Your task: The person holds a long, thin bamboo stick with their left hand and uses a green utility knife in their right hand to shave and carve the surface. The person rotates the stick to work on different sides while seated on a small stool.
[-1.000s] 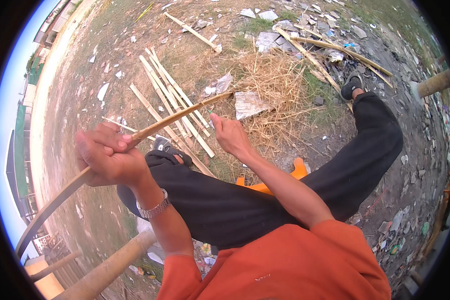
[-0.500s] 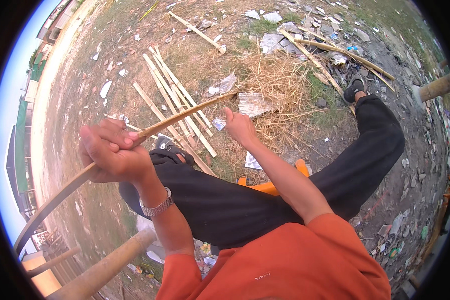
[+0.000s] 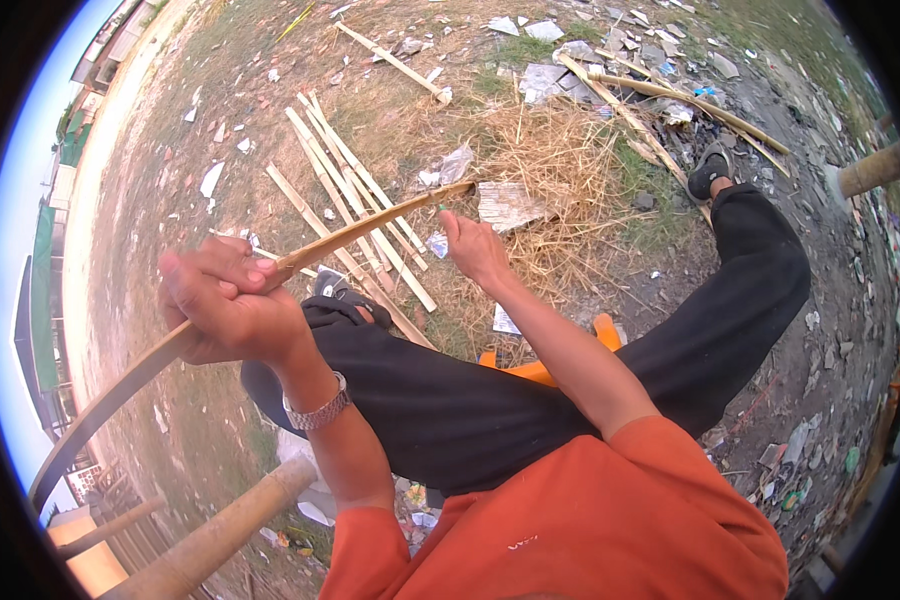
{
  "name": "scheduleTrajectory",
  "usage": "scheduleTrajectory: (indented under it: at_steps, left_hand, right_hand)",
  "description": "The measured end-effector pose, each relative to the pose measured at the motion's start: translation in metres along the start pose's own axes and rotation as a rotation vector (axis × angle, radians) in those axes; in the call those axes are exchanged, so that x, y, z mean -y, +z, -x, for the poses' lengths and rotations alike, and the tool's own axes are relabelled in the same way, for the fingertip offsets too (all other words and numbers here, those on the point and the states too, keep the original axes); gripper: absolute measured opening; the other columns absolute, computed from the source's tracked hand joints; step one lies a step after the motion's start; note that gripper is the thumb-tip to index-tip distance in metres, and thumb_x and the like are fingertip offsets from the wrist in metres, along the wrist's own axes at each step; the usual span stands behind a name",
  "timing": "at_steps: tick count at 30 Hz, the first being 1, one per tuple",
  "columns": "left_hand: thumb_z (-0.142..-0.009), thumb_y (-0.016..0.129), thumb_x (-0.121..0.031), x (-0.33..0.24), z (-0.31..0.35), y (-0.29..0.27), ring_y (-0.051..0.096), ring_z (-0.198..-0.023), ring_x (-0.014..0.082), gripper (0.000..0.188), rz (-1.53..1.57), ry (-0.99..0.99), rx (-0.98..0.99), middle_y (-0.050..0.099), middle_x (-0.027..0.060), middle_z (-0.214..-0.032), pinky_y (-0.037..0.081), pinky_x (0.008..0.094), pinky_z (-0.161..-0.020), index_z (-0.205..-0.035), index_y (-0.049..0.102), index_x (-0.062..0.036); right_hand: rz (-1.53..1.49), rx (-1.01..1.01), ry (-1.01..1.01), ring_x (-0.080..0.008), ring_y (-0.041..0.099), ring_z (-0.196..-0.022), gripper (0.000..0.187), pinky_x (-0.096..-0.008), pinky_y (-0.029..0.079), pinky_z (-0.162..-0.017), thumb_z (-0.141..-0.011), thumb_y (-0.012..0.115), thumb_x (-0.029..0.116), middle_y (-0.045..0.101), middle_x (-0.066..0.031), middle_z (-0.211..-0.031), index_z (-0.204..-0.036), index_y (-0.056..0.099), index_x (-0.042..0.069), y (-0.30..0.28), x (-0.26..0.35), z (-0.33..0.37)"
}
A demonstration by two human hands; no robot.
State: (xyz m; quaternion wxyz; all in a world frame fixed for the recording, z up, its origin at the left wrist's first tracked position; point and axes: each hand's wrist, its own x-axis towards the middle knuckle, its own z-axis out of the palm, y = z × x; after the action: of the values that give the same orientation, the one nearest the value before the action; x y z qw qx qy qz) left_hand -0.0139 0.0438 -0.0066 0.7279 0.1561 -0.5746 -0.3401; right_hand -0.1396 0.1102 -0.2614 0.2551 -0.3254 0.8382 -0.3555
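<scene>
A long bamboo strip (image 3: 370, 226) slants across the view, its far end over the ground and its near part bending down toward the left rim. My left hand (image 3: 235, 305) is wrapped round its middle, with a metal-banded watch (image 3: 318, 402) on the wrist. My right hand (image 3: 477, 250) is closed just below the strip's far end, its thumb side toward it. A tiny green spot shows at its fingertips; whatever lies in this hand is hidden. Whether it touches the strip I cannot tell.
Several split bamboo strips (image 3: 345, 185) lie on the ground beyond my left foot. Straw shavings (image 3: 570, 180) are heaped between my feet. An orange object (image 3: 535, 373) is partly hidden under my right forearm. Bamboo poles (image 3: 210, 530) stand at lower left and far right (image 3: 872, 170).
My right hand has shifted slightly left and up, closer to the bamboo strip, and a green spot now shows at its fingertips. My left hand keeps its grip nearly unmoved.
</scene>
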Motion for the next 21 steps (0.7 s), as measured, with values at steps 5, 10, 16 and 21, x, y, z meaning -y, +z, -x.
scheduleTrajectory:
  at_steps: [5, 10, 16, 21]
  left_hand:
    - [-0.093, 0.049, -0.011, 0.003, -0.005, -0.004, 0.035, -0.032, 0.0097, 0.04, -0.087, 0.047, -0.039, 0.038, 0.002, -0.041, 0.037, 0.0253, -0.045, -0.056, 0.036, -0.0113]
    - [-0.092, 0.052, -0.01, 0.006, -0.008, -0.003, 0.036, -0.032, 0.0093, 0.041, -0.051, 0.016, -0.134, 0.039, 0.0016, -0.041, 0.038, 0.0249, -0.044, -0.055, 0.035, -0.0119]
    - [-0.094, 0.05, -0.011, 0.003, -0.009, 0.001, 0.037, -0.032, 0.0085, 0.042, -0.059, 0.056, -0.064, 0.038, 0.0014, -0.04, 0.038, 0.0244, -0.043, -0.055, 0.035, -0.0117]
    - [-0.093, 0.047, -0.009, 0.003, -0.014, -0.007, 0.034, -0.033, 0.0095, 0.042, 0.052, -0.041, 0.009, 0.036, 0.0018, -0.041, 0.033, 0.0262, -0.042, -0.053, 0.033, -0.0125]
  right_hand:
    - [0.195, -0.017, 0.08, -0.042, 0.064, -0.079, 0.064, -0.0499, 0.05, -0.074, -0.096, 0.03, 0.051, 0.064, -0.0275, -0.081, -0.089, 0.066, -0.002, -0.003, -0.018, -0.017]
    - [-0.007, 0.023, 0.078, -0.0423, 0.063, -0.084, 0.068, -0.0492, 0.05, -0.076, -0.097, 0.027, 0.052, 0.063, -0.0289, -0.082, -0.09, 0.066, -0.004, 0.003, 0.002, -0.012]
    - [0.314, -0.007, 0.047, -0.0366, 0.065, -0.084, 0.062, -0.0468, 0.051, -0.073, -0.097, 0.032, 0.049, 0.066, -0.0229, -0.081, -0.089, 0.067, -0.001, -0.007, -0.013, -0.027]
    - [-0.009, 0.009, -0.019, -0.0394, 0.063, -0.078, 0.061, -0.0449, 0.05, -0.072, -0.098, 0.031, 0.044, 0.063, -0.024, -0.072, -0.079, 0.065, -0.003, -0.036, 0.05, 0.001]
